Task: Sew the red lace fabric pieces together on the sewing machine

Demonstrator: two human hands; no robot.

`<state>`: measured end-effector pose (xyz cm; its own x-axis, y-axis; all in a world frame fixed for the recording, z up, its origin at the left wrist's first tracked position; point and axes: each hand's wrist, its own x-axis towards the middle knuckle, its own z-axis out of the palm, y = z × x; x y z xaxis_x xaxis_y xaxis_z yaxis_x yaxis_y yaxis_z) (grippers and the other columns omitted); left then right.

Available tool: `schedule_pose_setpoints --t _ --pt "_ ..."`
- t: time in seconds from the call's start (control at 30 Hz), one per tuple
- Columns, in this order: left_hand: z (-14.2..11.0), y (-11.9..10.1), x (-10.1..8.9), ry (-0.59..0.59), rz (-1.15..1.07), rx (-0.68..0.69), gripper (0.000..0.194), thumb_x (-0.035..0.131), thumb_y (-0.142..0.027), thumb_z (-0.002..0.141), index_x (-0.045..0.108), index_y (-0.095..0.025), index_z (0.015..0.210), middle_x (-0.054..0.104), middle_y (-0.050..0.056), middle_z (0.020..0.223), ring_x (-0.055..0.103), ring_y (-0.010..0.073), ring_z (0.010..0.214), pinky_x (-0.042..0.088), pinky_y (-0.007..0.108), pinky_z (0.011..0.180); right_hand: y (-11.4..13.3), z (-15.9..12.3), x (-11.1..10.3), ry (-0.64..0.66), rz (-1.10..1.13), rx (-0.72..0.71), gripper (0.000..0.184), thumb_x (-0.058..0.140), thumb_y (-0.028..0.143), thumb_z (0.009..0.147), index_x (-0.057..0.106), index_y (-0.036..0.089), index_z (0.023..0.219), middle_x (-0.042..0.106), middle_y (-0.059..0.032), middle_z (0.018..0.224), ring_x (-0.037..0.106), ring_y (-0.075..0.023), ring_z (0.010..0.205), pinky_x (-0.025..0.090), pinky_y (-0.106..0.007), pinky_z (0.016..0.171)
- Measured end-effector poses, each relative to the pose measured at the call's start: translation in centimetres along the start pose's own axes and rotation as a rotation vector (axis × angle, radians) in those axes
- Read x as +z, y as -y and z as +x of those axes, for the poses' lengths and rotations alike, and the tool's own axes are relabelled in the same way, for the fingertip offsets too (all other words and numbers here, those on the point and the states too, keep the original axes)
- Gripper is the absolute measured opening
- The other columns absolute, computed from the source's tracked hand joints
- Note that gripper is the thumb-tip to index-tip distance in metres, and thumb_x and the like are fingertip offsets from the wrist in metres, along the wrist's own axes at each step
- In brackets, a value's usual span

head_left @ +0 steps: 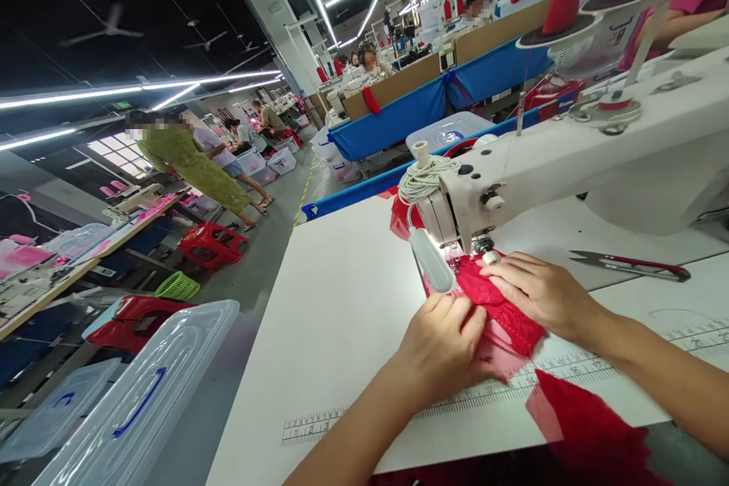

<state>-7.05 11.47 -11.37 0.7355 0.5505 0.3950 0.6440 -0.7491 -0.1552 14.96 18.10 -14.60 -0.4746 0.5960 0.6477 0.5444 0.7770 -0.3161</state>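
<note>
By the sewing machine [547, 167], left hand [438, 345] grips red cloth [515, 325], right hand [541, 292] presses open-fingered; uneven pulling could pucker it

The fabric [517, 325] is red, the sewing machine [561, 152] white, the tabletop [336, 304] white with black ruler marks [310, 427].

Is a flat, smooth white sewing table [342, 304], printed with a black ruler scale [310, 425] towards 6 o'clock. Carries a white sewing machine [598, 144] from 1 to 2 o'clock. Bears textured red lace fabric [521, 330] near the centre, red-handled thread snips [641, 266] with dark blades at 3 o'clock, red sheer cloth [402, 220] at 11 o'clock. Shows a red scrap [592, 418] overlapping the near edge at 5 o'clock.
</note>
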Motion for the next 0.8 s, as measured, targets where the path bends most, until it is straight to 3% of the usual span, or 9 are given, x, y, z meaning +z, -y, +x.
schedule_pose_setpoints --t 0.1,0.17,0.23,0.37,0.47,0.63,0.7,0.8 --pt "0.1 -1.7 -0.3 0.037 0.062 0.036 0.028 0.057 -0.037 0.101 0.059 -0.018 0.081 0.056 0.002 0.075 0.053 0.0167 0.063 0.039 0.030 0.052 -0.1 -0.1 -0.2 -0.020 0.074 0.094 0.028 0.042 0.020 0.103 0.069 0.024 0.109 0.078 -0.0055 0.107 0.075 -0.0206 0.097 0.061 -0.035 0.082" --pt "0.0 -2.5 -0.5 0.055 0.101 0.070 0.024 0.053 -0.014 0.096 0.052 -0.020 0.073 0.050 0.001 0.071 0.050 0.0149 0.060 0.032 0.028 0.047 0.0 -0.3 -0.3 -0.002 0.132 0.090 0.030 0.041 0.016 0.100 0.069 0.024 0.106 0.077 -0.0056 0.107 0.074 -0.0198 0.096 0.059 -0.033 0.081" --pt "-0.2 -2.8 -0.6 0.090 0.078 0.097 0.027 0.046 -0.006 0.096 0.050 -0.020 0.073 0.051 0.001 0.074 0.051 0.0144 0.063 0.031 0.026 0.047 0.1 -0.3 -0.5 0.099 0.159 0.035 0.032 0.039 0.012 0.096 0.068 0.024 0.102 0.075 -0.0045 0.106 0.072 -0.0187 0.093 0.057 -0.031 0.077" --pt "-0.3 -2.0 -1.0 0.141 -0.006 0.046 0.032 0.032 -0.006 0.102 0.052 -0.020 0.082 0.054 0.002 0.081 0.052 0.0138 0.069 0.042 0.025 0.057 0.3 -0.2 -2.0 0.390 -0.036 -0.018 0.030 0.043 0.009 0.088 0.067 0.026 0.094 0.070 -0.0026 0.106 0.063 -0.0148 0.065 0.042 -0.029 0.055" --pt "-0.2 -1.6 -0.6 0.123 -0.016 -0.022 0.035 0.029 0.001 0.099 0.055 -0.018 0.085 0.054 0.001 0.076 0.049 0.0152 0.064 0.044 0.028 0.059 0.2 -0.2 -3.6 0.466 -0.161 -0.024 0.031 0.049 0.010 0.079 0.068 0.026 0.099 0.067 -0.0055 0.109 0.062 -0.0158 0.063 0.035 -0.029 0.051" --pt "0.2 -1.9 0.5 0.054 -0.129 -0.276 0.023 0.042 -0.009 0.097 0.060 -0.017 0.085 0.060 0.006 0.081 0.056 0.0195 0.072 0.049 0.031 0.062 0.5 -0.3 -4.9 0.645 -0.119 0.000 0.059 0.064 0.019 0.067 0.064 0.025 0.125 0.062 -0.0145 0.136 0.073 -0.0269 0.086 0.050 -0.034 0.061" --pt "0.4 -2.0 0.5 0.032 -0.222 -0.345 0.022 0.044 -0.015 0.101 0.064 -0.016 0.094 0.064 0.006 0.087 0.061 0.0179 0.078 0.053 0.029 0.068 0.7 -0.3 -4.4 0.603 -0.077 0.002 0.065 0.068 0.024 0.070 0.061 0.024 0.134 0.056 -0.0171 0.149 0.073 -0.0292 0.093 0.054 -0.036 0.064" --pt "0.5 -1.9 0.0 0.024 -0.344 -0.393 0.034 0.035 -0.019 0.107 0.068 -0.017 0.099 0.067 0.004 0.090 0.064 0.0155 0.080 0.055 0.027 0.072 0.6 -0.3 -3.0 0.380 -0.095 0.002 0.038 0.052 0.016 0.085 0.072 0.026 0.116 0.063 -0.0104 0.145 0.074 -0.0218 0.082 0.054 -0.032 0.058"
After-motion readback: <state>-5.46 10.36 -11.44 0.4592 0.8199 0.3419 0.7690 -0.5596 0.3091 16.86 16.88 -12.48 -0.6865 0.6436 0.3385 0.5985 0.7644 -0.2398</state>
